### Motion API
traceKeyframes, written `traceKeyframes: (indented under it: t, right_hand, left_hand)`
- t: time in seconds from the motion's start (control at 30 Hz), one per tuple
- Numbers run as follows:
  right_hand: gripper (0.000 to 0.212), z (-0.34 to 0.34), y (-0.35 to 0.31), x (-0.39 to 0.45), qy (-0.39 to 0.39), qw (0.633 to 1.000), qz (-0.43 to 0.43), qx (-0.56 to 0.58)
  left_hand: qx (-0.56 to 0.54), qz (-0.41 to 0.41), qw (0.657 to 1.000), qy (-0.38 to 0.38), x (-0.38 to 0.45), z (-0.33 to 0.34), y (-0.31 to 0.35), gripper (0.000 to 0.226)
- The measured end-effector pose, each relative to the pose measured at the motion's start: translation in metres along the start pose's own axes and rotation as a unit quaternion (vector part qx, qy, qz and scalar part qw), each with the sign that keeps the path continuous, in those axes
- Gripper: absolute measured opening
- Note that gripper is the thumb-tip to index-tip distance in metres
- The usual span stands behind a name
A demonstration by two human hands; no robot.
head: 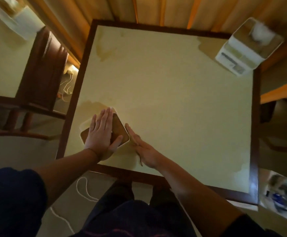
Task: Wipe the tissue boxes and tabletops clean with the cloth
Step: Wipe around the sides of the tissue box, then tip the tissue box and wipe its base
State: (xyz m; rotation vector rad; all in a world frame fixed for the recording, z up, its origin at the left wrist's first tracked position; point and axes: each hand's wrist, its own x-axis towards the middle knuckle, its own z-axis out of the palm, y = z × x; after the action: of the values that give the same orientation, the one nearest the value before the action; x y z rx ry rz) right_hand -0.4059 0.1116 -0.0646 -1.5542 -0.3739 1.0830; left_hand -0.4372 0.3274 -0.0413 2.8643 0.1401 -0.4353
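Here the left hand (pixel 99 134) lies flat on top of a tissue box (pixel 120 130) near the front-left corner of the desk (pixel 173 100), its fingers (pixel 105 117) straight and released across the brown lid. The right hand (pixel 143 151) stands edge-on against the box's right side, fingers straight, grasping nothing. A second tissue box (pixel 247 47) sits at the far-right corner, well apart.

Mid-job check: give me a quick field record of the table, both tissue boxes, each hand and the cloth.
table: square, pale top, dark rim
near box: tissue box near the front left corner, brown lid
far box: second tissue box at far right corner, tissue sticking out
left hand: flat on the near box lid
right hand: fingers straight against the box's right side
cloth: not visible
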Motion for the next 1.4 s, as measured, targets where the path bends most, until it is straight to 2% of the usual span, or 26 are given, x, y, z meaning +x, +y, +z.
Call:
traceKeyframes:
  t: [0.1,0.13,0.23,0.33,0.43,0.5,0.57,0.67,0.73,0.8,0.87,0.93,0.97,1.07,1.13,1.2,1.23,1.33,1.4]
  right_hand:
    - [0.037,0.004,-0.01,-0.014,0.087,0.995,0.054,0.01]
    - [0.029,0.005,-0.009,-0.017,0.128,0.988,0.085,-0.035]
    - [0.033,0.005,0.004,-0.03,0.199,0.946,0.137,-0.217]
    - [0.024,0.0,0.003,-0.051,0.314,0.902,0.152,-0.253]
    - [0.017,-0.002,-0.014,-0.077,0.443,0.837,0.148,-0.285]
    - [0.018,0.0,-0.022,-0.088,0.501,0.802,0.151,-0.288]
    - [0.023,0.006,-0.027,-0.091,0.53,0.783,0.145,-0.292]
    - [0.033,0.02,-0.024,-0.088,0.525,0.775,0.137,-0.324]
    - [0.047,0.035,-0.018,-0.085,0.498,0.782,0.135,-0.348]
    - [0.05,0.053,-0.008,-0.08,0.423,0.819,0.149,-0.358]
    - [0.045,0.07,-0.001,-0.077,0.293,0.874,0.175,-0.346]
    - [0.043,0.082,0.005,-0.074,0.207,0.905,0.189,-0.32]
    - [0.042,0.084,0.006,-0.073,0.206,0.91,0.192,-0.305]
    - [0.041,0.085,0.001,-0.068,0.27,0.906,0.206,-0.253]
    - [0.042,0.084,-0.007,-0.062,0.295,0.905,0.211,-0.224]
    - [0.048,0.085,-0.015,-0.053,0.31,0.904,0.211,-0.208]
    - [0.052,0.086,-0.021,-0.048,0.318,0.902,0.206,-0.209]
    - [0.058,0.09,-0.033,-0.028,0.323,0.896,0.186,-0.24]
    - [0.066,0.093,-0.039,-0.014,0.307,0.903,0.173,-0.246]
  left_hand:
    - [-0.007,0.018,1.0,-0.004,-0.002,-0.005,0.0,0.12]
    - [-0.008,0.025,1.0,-0.011,-0.002,-0.006,-0.001,0.128]
    - [-0.007,0.05,0.998,-0.022,-0.001,-0.009,-0.009,0.144]
    - [0.004,0.097,0.995,-0.038,0.005,-0.011,-0.022,0.143]
    - [0.032,0.17,0.982,-0.075,0.012,-0.019,-0.03,0.143]
    - [0.056,0.224,0.967,-0.107,0.017,-0.027,-0.033,0.143]
    - [0.095,0.272,0.948,-0.136,0.019,-0.034,-0.035,0.144]
    - [0.113,0.309,0.928,-0.173,0.018,-0.04,-0.034,0.144]
    - [0.125,0.319,0.921,-0.187,0.013,-0.042,-0.035,0.142]
    - [0.144,0.321,0.915,-0.199,0.006,-0.045,-0.036,0.139]
    - [0.165,0.322,0.908,-0.21,0.0,-0.048,-0.039,0.137]
    - [0.203,0.343,0.893,-0.21,-0.006,-0.05,-0.045,0.134]
    - [0.227,0.364,0.88,-0.204,-0.009,-0.052,-0.049,0.132]
    - [0.281,0.419,0.84,-0.2,-0.015,-0.06,-0.062,0.122]
    - [0.273,0.426,0.835,-0.215,-0.018,-0.066,-0.068,0.11]
    - [0.222,0.408,0.86,-0.212,-0.021,-0.067,-0.067,0.097]
    - [0.177,0.385,0.884,-0.198,-0.023,-0.067,-0.064,0.091]
    - [0.008,0.247,0.961,-0.126,-0.026,-0.06,-0.046,0.08]
    - [-0.026,0.159,0.983,-0.086,-0.024,-0.053,-0.03,0.083]
